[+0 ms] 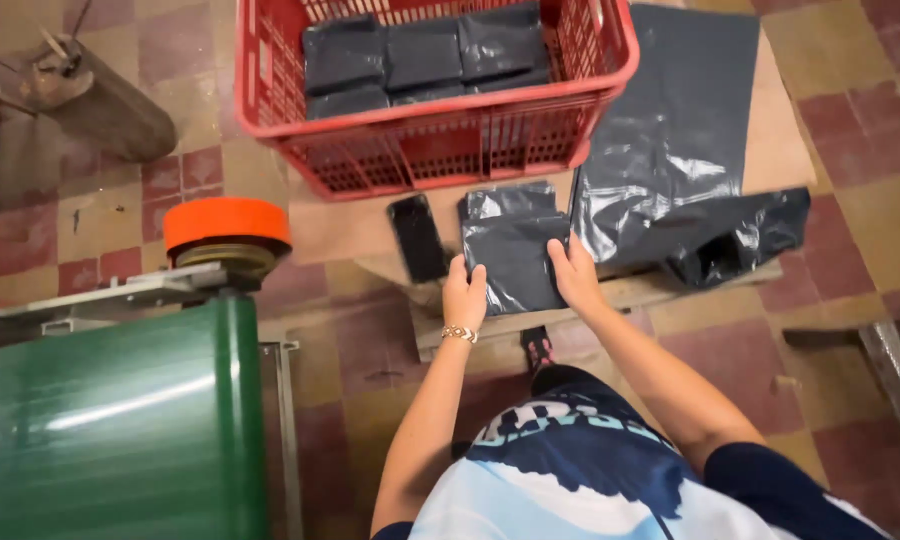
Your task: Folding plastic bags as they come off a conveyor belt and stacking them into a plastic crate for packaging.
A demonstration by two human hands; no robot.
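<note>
Both hands flat, fingers spread, clamped on nothing: left hand (464, 293) and right hand (575, 272) pressing folded black plastic bag (515, 262) on counter (340, 228), near red crate (440, 140).

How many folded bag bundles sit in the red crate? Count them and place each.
6 show in the red crate: three in the back row at left, middle and right, plus three front edges below them. More may lie underneath.

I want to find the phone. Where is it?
In the head view, the black phone lies flat just left of the folded black bag, below the red crate.
</note>
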